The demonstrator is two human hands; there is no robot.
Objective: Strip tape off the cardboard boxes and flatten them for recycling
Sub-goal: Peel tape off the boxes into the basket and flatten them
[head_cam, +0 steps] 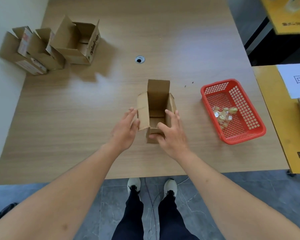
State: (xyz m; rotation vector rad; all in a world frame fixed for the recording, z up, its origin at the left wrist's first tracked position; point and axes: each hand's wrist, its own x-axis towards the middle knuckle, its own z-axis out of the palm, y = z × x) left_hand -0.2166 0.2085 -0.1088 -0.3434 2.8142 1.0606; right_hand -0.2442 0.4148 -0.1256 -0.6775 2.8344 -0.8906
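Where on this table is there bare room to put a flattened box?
Free: the table beyond the cable hole, and the near-left stretch beside the left hand. Crowded: far-left corner with open boxes, and the right edge by the red basket.

A wooden table carries open cardboard boxes upper left, one box centre, a red basket right.

Brown cardboard box — red lattice basket — wood-grain table

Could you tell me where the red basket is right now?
In the head view, the red basket sits on the table's right side, just right of the open box.
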